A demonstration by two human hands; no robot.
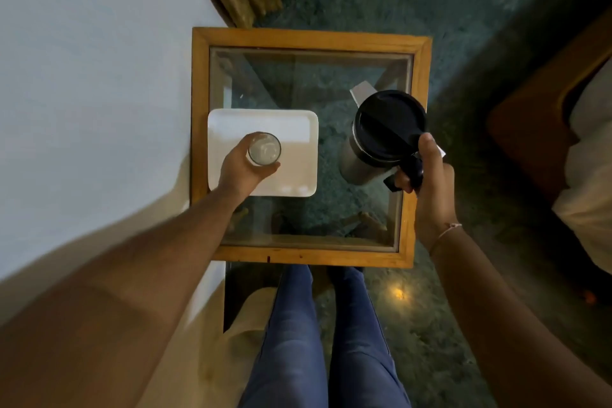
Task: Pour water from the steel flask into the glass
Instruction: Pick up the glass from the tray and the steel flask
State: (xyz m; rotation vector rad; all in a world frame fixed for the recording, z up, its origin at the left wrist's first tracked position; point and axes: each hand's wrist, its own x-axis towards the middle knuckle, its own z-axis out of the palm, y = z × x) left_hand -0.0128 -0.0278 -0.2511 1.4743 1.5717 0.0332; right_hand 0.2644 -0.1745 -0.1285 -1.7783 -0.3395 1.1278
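A clear glass (264, 148) stands upright on a white square tray (291, 129) at the left of the small glass-topped table. My left hand (243, 170) wraps around the glass from the near side. To the right, the steel flask (381, 139) with a black lid and a spout at its far side is over the table top; I cannot tell whether it rests on the glass. My right hand (427, 172) grips its black handle at the near right. The flask and the glass are apart, with a strip of tray between them.
The table has a wooden frame (304, 257) around a glass pane (298, 83). A pale wall (82, 76) runs along the left. A wooden chair with a light cushion (546, 142) stands at the right. My legs in blue jeans (324, 341) are below the table's near edge.
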